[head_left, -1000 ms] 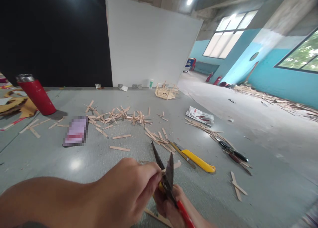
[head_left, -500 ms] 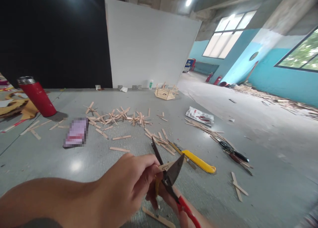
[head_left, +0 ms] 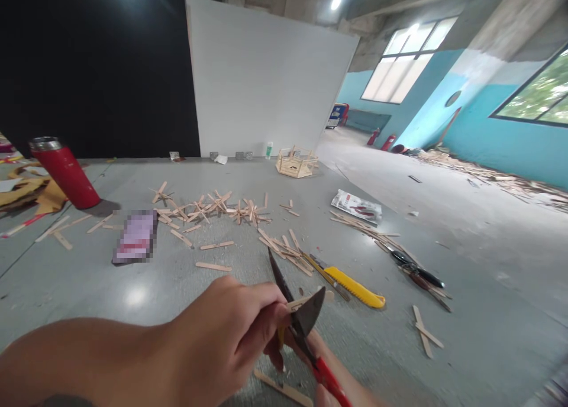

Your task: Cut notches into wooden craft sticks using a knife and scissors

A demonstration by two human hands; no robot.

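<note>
My left hand (head_left: 217, 336) pinches a flat wooden craft stick (head_left: 296, 304) between thumb and fingers. The stick passes between the blades of a pair of scissors (head_left: 310, 315), which stand apart, pointing away from me. My right hand (head_left: 326, 396), partly hidden beneath the left, is wrapped around the scissors' red handle. Below the hands, another craft stick (head_left: 284, 388) lies on the grey tabletop (head_left: 168, 300). A yellow utility knife (head_left: 355, 287) rests just right of the scissors, beside a small pile of craft sticks (head_left: 286, 253).
Many loose sticks (head_left: 208, 209) lie scattered farther back. A purple pixelated object (head_left: 137, 235) and a red bottle (head_left: 68, 173) are at left. Toward the right are black-handled pliers (head_left: 417, 271), a white packet (head_left: 357, 206) and two crossed sticks (head_left: 426, 331). A hexagonal stick frame (head_left: 295, 164) stands behind.
The scissors' blades have come closer together around the stick and dipped slightly. A piece of stick now shows beyond the right blade. My left hand has barely moved.
</note>
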